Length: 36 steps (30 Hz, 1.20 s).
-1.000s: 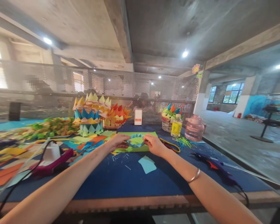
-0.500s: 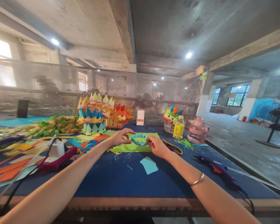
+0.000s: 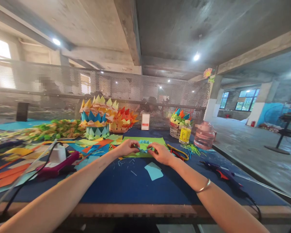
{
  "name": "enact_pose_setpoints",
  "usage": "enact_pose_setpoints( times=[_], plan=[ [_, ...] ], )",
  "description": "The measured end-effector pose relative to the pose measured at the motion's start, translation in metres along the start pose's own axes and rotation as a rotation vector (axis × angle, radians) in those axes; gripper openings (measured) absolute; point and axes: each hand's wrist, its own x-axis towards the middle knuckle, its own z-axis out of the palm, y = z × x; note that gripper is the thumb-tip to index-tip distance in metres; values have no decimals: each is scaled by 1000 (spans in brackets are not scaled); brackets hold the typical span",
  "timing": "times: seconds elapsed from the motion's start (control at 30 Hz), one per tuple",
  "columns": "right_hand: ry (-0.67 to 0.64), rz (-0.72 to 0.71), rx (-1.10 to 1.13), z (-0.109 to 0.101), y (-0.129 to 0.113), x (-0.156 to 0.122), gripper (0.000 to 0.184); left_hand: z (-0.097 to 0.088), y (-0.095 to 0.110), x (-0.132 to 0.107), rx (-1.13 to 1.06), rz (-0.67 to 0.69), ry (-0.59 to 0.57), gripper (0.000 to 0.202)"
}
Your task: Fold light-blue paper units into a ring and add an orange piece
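A light-blue folded-paper ring (image 3: 144, 149) with a zigzag rim is held low over a green sheet (image 3: 161, 141). My left hand (image 3: 128, 148) grips its left side between thumb and fingers. At its right front edge, my right hand (image 3: 161, 154) pinches the paper, with the wrist wearing a silver bangle. The fingers partly hide both sides of the ring. Several light-blue paper pieces (image 3: 154, 171) lie on the dark blue tabletop (image 3: 121, 191), nearer to me than my right hand.
Scissors (image 3: 184, 155) with yellow handles and a glue gun (image 3: 223, 173) lie to the right. Behind them stand a yellow-labelled bottle (image 3: 184, 133) and a pink jug (image 3: 204, 136). Folded-paper baskets (image 3: 97, 129), paper strips (image 3: 12, 171) and a power strip (image 3: 58, 165) occupy the left.
My left hand has closed from spread fingers onto the ring's left side. My right hand has shifted slightly left along the front edge.
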Motion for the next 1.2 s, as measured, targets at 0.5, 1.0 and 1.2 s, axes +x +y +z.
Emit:
enact_pose_setpoints(
  times=[0.5, 1.0, 1.2],
  plan=[
    [6, 95, -82, 7, -4, 1, 10, 18, 29, -3, 130, 32, 202, 14],
    [-64, 117, -134, 1, -2, 0, 12, 14, 35, -6, 227, 10, 282, 15],
    [-98, 137, -155, 6, 2, 2, 30, 15, 36, -8, 238, -32, 225, 24]
  ],
)
